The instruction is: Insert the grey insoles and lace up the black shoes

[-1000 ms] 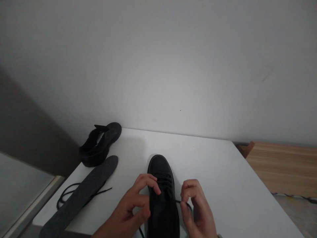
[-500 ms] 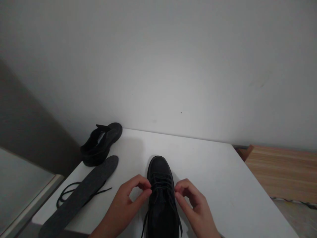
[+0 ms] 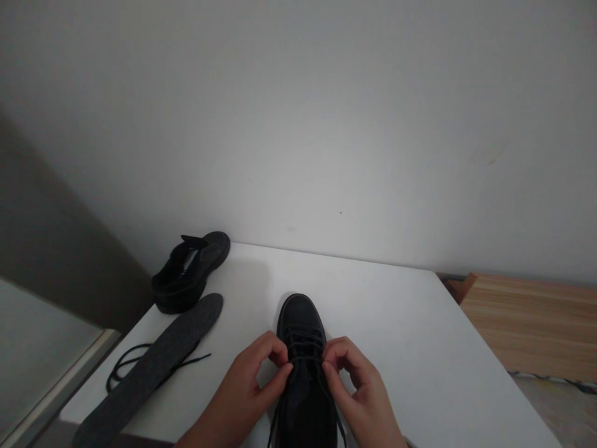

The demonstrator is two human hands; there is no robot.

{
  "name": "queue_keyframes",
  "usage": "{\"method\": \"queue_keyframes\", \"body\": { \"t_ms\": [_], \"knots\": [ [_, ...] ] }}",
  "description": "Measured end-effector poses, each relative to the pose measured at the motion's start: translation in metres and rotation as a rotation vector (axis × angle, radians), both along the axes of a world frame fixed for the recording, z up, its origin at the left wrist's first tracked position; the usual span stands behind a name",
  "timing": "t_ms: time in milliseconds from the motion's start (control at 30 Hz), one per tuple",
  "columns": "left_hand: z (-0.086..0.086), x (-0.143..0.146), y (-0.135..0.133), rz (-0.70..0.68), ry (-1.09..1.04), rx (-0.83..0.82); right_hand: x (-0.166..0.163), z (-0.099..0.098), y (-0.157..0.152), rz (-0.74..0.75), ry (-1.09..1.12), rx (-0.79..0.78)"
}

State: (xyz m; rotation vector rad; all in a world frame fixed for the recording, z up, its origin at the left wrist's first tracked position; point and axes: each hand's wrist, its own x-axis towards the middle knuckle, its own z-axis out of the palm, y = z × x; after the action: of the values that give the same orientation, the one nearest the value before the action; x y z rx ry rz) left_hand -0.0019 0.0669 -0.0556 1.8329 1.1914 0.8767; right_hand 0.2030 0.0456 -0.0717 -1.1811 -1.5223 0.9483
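Observation:
A black lace-up shoe (image 3: 301,320) stands on the white table (image 3: 396,323) with its toe pointing away from me. My left hand (image 3: 247,392) pinches the shoe's lace (image 3: 305,359) at the left side of the eyelets. From the other side my right hand (image 3: 357,392) pinches the same lace. The fingertips of both hands nearly meet over the tongue. Loose lace ends hang down along both sides of the shoe toward the near edge.
A second black shoe (image 3: 189,274) lies at the table's far left corner. A dark grey insole (image 3: 149,367) lies diagonally near the left edge over a loose black lace (image 3: 122,364). A wooden surface (image 3: 532,323) adjoins on the right. A plain wall stands behind.
Both hands have moved inward and up onto the laced part of the shoe. They now pinch the lace close together over the tongue.

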Motion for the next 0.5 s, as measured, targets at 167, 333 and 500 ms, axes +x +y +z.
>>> {"method": "queue_keyframes", "body": {
  "t_ms": [167, 333, 500],
  "knots": [
    [-0.0009, -0.0016, 0.0003, -0.041, -0.005, 0.013, 0.0008, -0.0024, -0.0031, 0.038, 0.002, 0.016],
    [-0.0015, -0.0017, 0.0011, -0.070, -0.048, 0.053, 0.0019, -0.0062, -0.0041, 0.040, 0.008, 0.009],
    [0.0043, -0.0022, -0.0007, -0.075, -0.036, -0.011, 0.0026, -0.0057, -0.0063, 0.046, 0.025, 0.019]
  ]
}}
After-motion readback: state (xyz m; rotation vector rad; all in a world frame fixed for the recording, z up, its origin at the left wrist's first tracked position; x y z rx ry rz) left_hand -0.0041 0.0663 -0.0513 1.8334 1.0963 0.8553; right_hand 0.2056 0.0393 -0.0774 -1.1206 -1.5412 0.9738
